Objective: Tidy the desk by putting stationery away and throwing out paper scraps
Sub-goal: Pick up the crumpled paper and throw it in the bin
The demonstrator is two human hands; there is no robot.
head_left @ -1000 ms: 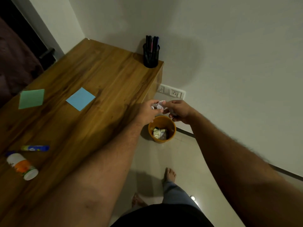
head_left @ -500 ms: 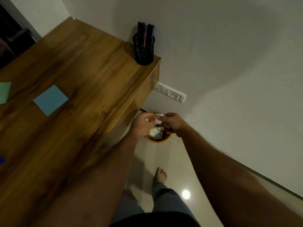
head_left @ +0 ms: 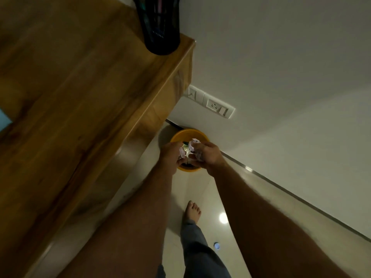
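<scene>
Both of my hands hover right over an orange waste bin that stands on the floor by the wall, beside the desk's end. My right hand is closed on crumpled pale paper scraps. My left hand pinches another bit of crumpled paper. The two hands are slightly apart, and between them I glimpse shiny rubbish inside the bin. A black mesh pen holder with pens stands on the wooden desk at its far corner.
A corner of a blue sticky note shows at the desk's left edge. A white socket plate sits on the wall above the bin. My bare foot and trouser leg stand on the glossy tiled floor below.
My hands have sunk lower over the bin and drawn a little apart, the paper split between them. The view has swung right and closer, so most of the desk has left the frame.
</scene>
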